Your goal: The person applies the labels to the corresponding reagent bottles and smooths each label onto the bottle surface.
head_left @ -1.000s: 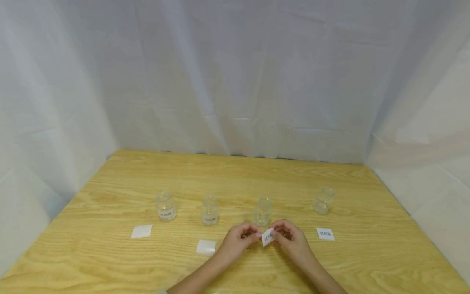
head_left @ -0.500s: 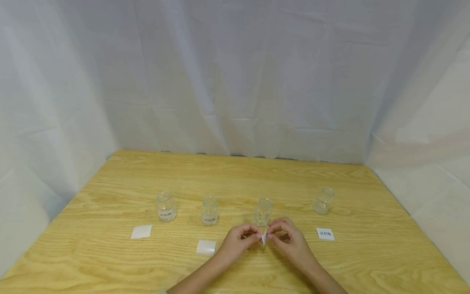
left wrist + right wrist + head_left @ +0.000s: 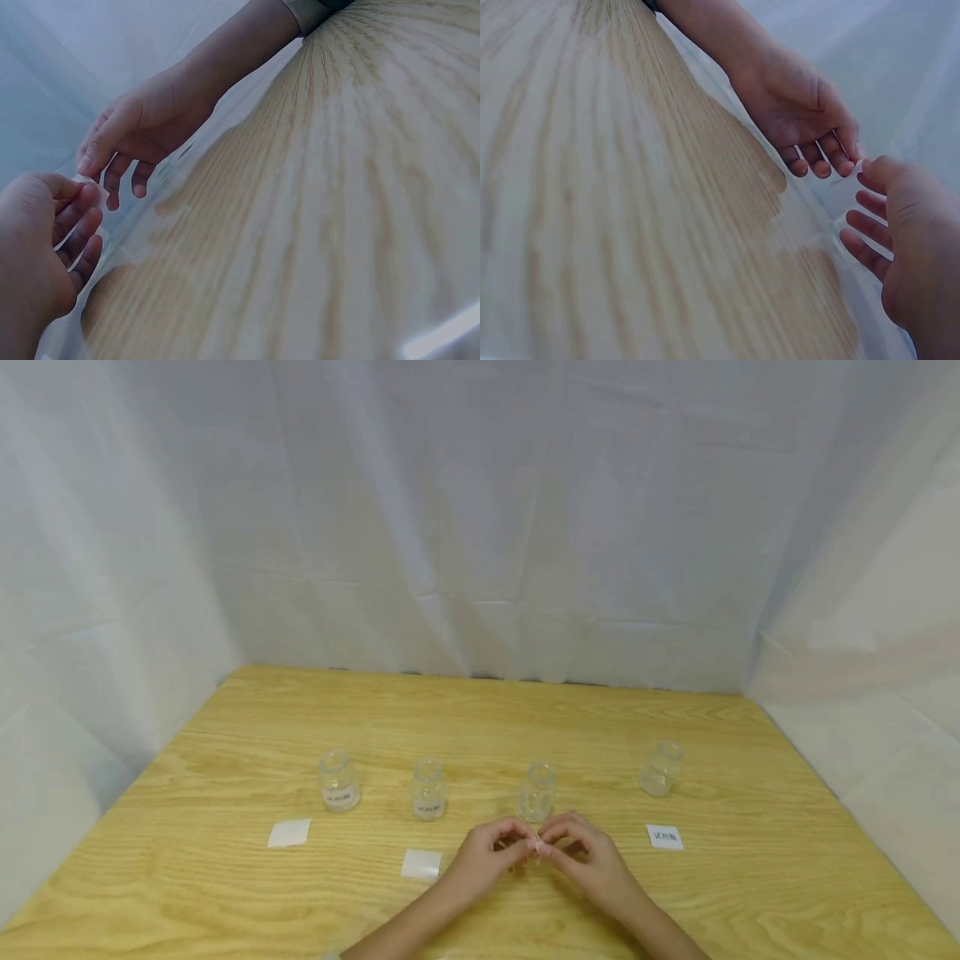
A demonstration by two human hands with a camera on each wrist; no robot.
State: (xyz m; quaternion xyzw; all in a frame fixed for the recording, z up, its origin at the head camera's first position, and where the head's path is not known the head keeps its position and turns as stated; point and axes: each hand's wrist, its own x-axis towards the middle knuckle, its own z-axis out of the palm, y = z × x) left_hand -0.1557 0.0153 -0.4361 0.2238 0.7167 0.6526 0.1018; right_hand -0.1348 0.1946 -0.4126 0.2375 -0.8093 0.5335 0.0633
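In the head view my left hand (image 3: 486, 853) and right hand (image 3: 588, 858) meet at the fingertips, low over the front of the table. Thumb and forefinger of each hand pinch a small white label (image 3: 103, 197), mostly hidden by the fingers; a pale bit of it shows in the left wrist view. Right behind the hands stands a clear glass jar (image 3: 537, 793) with no label visible on it. Two similar jars to its left, the far-left jar (image 3: 339, 777) and the middle-left jar (image 3: 429, 787), carry white labels with dark writing.
Another glass jar (image 3: 661, 770) stands at the right, with a printed label (image 3: 664, 837) lying in front of it. Two white paper pieces, the left piece (image 3: 289, 832) and the nearer piece (image 3: 422, 863), lie left of my hands. White curtains (image 3: 480, 527) surround the wooden table (image 3: 187, 877).
My right fingertips have moved left to meet the left ones. The label between them has turned from showing its writing to edge-on, and now it is mostly covered. Jars and papers stay put.
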